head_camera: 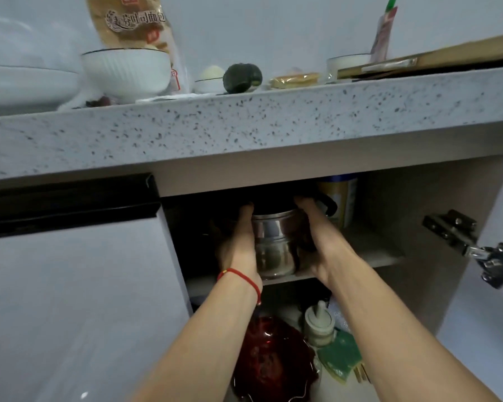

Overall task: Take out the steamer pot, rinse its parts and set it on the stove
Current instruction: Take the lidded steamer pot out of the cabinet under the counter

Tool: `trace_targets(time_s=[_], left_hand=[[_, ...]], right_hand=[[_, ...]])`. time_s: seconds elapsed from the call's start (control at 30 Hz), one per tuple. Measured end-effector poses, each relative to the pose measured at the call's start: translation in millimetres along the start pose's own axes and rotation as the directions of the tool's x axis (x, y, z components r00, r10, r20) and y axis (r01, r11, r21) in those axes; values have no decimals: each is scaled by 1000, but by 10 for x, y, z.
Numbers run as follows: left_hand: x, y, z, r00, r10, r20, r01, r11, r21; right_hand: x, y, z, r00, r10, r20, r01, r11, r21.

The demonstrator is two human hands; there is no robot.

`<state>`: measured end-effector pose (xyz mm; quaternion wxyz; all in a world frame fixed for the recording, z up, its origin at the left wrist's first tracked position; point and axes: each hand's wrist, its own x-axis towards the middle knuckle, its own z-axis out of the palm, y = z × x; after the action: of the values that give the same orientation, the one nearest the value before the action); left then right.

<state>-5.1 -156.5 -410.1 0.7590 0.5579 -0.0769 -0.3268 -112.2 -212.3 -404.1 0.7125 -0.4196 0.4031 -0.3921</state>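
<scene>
You're on step one: the pot [275, 242] sits on the upper shelf [369, 256] inside the open cupboard, and your left hand [238, 245] and right hand [311, 236] clasp its steel sides, one each side. Next, I'd say, draw it straight out, low enough to clear the counter [244, 126], keeping it level so the stacked parts don't slip.
</scene>
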Motion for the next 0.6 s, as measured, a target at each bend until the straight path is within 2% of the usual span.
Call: trace_targets(time_s=[0.07, 0.33, 0.5, 0.6], left_hand=[[24, -30, -8, 1000, -21, -15, 20, 999, -26], [-238, -72, -61, 997, 74, -16, -75, 996, -48], [-376, -134, -108, 997, 78, -9, -79, 997, -19], [-572, -133, -135, 998, 61, 15, -61, 998, 22]], right_hand=[[-36, 0, -5, 1000, -11, 21, 10, 1000, 5], [-313, 7, -177, 999, -47, -7, 47, 998, -34], [-495, 6, -267, 998, -12, -69, 7, 997, -79], [-659, 10, -353, 995, 33, -95, -35, 999, -25]])
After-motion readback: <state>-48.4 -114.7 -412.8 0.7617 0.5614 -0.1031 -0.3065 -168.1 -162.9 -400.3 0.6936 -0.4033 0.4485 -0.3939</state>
